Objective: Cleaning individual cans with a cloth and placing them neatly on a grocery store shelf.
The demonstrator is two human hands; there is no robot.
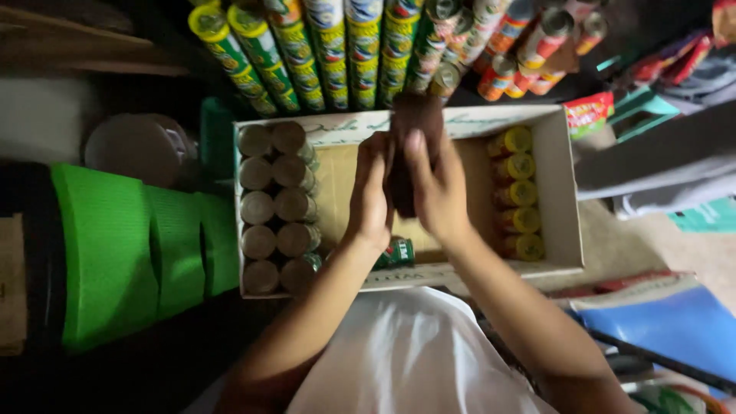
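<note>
dark brown stack of cans [414, 146], upright, blurred, over open cardboard box's [563, 192] bare middle

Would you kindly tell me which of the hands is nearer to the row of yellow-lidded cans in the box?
The right hand is nearer, just left of the yellow-lidded cans. The left hand sits farther left, beyond it.

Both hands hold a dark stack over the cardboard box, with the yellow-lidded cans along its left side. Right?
Not quite. In the head view the yellow-lidded cans line the right side of the box; the left hand and right hand do hold the dark stack.
</note>
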